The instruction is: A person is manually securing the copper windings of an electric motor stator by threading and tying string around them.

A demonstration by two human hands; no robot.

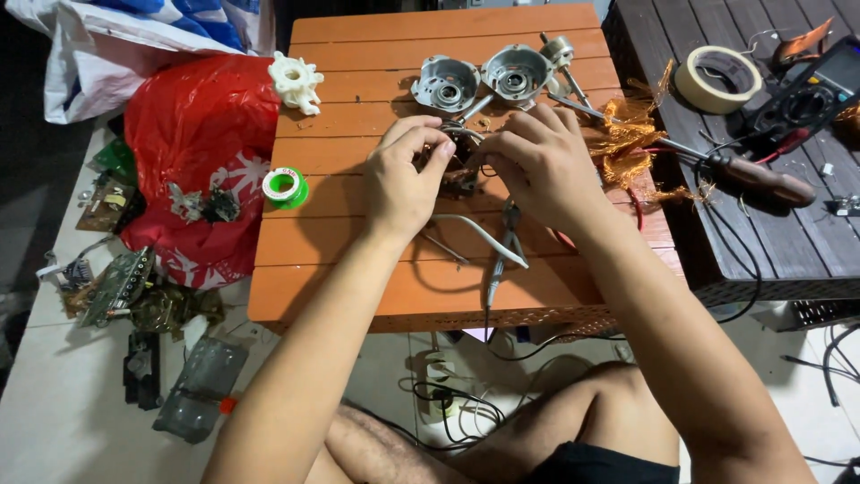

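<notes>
Head view: left hand (pixel 405 184) and right hand (pixel 537 166) both pinch a small motor part (pixel 462 159) above the orange table (pixel 358 260).

**What you have on hand, counted**

You have 2 hands at work: your left hand (pixel 405 184) and your right hand (pixel 540 166), both closed around 1 small dark motor part (pixel 462 159) at the middle of the orange table (pixel 358 278).

Just beyond your fingers lie 2 round metal housings (pixel 445 85), side by side.

To the far left you have 1 white plastic gear (pixel 296 82), and nearer, 1 green spool of solder (pixel 284 186).

On the dark table (pixel 806 242) to your right you have 1 roll of tape (pixel 718 79), 1 multimeter (pixel 811 99) and 1 wooden-handled screwdriver (pixel 761 179).

Left of the orange table you have 1 red plastic bag (pixel 202 134).

On the floor at near left you have 1 green circuit board (pixel 116 285).
</notes>
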